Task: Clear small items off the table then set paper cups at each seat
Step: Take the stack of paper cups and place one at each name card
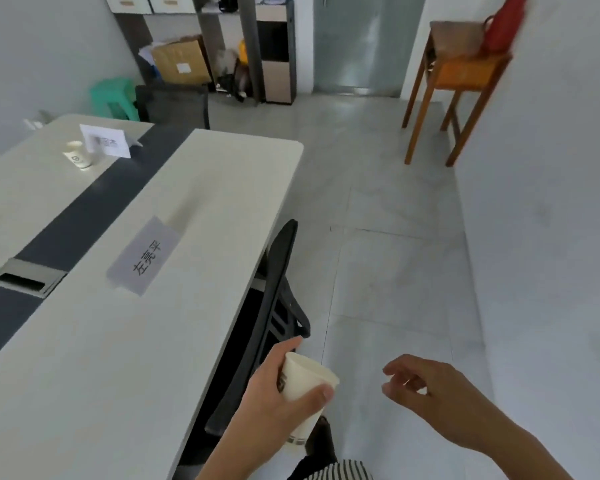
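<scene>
My left hand (274, 386) grips a stack of white paper cups (303, 386) beside the table's right edge, over a black chair. My right hand (430, 393) hovers to the right over the floor, fingers loosely curled and holding nothing. The long white table (101, 358) with a dark centre strip fills the left. One paper cup (78, 154) stands at the far end, next to a white name card (106, 141). A second name card (144, 256) stands on the near side of the table.
A black mesh chair (274, 306) is tucked under the table's right edge. A grey cable hatch (26, 277) sits in the centre strip. A wooden stand (454, 81) holding a red bag is by the right wall. A green stool (115, 97) and a cardboard box (181, 60) stand at the back.
</scene>
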### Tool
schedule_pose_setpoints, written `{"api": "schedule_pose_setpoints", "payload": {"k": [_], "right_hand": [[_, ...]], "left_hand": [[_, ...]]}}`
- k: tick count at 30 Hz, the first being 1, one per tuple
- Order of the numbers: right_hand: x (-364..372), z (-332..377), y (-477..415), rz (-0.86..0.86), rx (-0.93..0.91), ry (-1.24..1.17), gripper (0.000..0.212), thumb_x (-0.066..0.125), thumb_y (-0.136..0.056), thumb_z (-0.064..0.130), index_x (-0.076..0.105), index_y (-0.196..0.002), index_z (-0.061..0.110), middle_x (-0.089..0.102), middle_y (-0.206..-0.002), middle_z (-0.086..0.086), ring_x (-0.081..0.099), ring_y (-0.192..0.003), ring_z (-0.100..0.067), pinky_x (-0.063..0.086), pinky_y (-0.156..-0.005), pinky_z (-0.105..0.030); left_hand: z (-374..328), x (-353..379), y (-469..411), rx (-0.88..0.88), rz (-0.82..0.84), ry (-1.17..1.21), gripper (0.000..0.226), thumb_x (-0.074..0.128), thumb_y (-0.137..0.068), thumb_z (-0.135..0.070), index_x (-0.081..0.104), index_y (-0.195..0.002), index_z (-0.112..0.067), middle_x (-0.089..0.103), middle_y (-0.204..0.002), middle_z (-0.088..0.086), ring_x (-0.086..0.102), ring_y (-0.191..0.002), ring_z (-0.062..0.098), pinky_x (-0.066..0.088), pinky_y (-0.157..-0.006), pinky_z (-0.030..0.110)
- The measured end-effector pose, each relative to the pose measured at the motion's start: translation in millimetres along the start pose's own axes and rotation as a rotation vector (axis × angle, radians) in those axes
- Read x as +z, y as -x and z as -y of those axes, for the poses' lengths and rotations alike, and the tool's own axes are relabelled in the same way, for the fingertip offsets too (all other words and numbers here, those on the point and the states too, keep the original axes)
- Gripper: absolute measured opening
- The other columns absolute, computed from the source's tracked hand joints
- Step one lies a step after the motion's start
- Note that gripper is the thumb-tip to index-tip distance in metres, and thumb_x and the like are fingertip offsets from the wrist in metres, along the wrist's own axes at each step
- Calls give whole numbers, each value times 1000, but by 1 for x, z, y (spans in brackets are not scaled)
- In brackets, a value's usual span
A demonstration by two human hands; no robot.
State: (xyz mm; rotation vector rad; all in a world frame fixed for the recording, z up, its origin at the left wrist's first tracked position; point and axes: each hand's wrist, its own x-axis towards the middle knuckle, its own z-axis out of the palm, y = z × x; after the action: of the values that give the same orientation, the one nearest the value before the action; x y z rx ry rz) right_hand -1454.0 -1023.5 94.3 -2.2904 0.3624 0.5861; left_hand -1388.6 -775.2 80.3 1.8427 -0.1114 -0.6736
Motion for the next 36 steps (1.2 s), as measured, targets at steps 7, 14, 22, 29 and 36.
{"api": "schedule_pose_setpoints", "payload": {"k": [7, 14, 22, 29, 36], "right_hand": [[-94, -20, -50, -191, 74, -123, 16, 61, -87, 49, 64, -100, 40, 71, -93, 16, 63, -90, 7, 49, -79, -17], [-171, -59, -124, -110, 108, -135, 17, 61, -86, 51, 62, -100, 43, 71, -95, 12, 64, -91, 2, 52, -83, -22], [-305, -79, -248, -92, 26, -76, 17, 62, -87, 48, 64, -102, 39, 71, -92, 13, 65, -88, 3, 50, -78, -19], [-370, -31, -362, 0, -127, -29, 17, 62, -88, 46, 65, -102, 38, 70, -93, 14, 64, -89, 2, 46, -78, -15], [-378, 46, -473, 124, -229, 64, 22, 59, -89, 49, 63, -107, 38, 68, -98, 13, 64, -92, -2, 52, -83, -22]], "left_hand": [[-89, 15, -118, 62, 95, -43, 82, 73, -50, -68, 41, -123, -47, 62, -110, -10, 65, -92, 4, 54, -70, 16], [-125, 44, -224, 10, 28, 17, 78, 74, -49, -67, 47, -120, -47, 65, -104, -1, 70, -88, 21, 61, -77, 39], [-198, 84, -336, 7, -121, 12, 79, 65, -51, -69, 44, -123, -44, 65, -100, -1, 67, -86, 14, 57, -70, 23], [-214, 56, -390, -56, -310, 88, 77, 65, -50, -61, 45, -122, -43, 67, -98, -2, 66, -79, 3, 53, -70, 18], [-215, -16, -464, -65, -455, 136, 74, 68, -63, -46, 39, -131, -40, 63, -102, -4, 65, -85, 8, 53, -71, 21]]}}
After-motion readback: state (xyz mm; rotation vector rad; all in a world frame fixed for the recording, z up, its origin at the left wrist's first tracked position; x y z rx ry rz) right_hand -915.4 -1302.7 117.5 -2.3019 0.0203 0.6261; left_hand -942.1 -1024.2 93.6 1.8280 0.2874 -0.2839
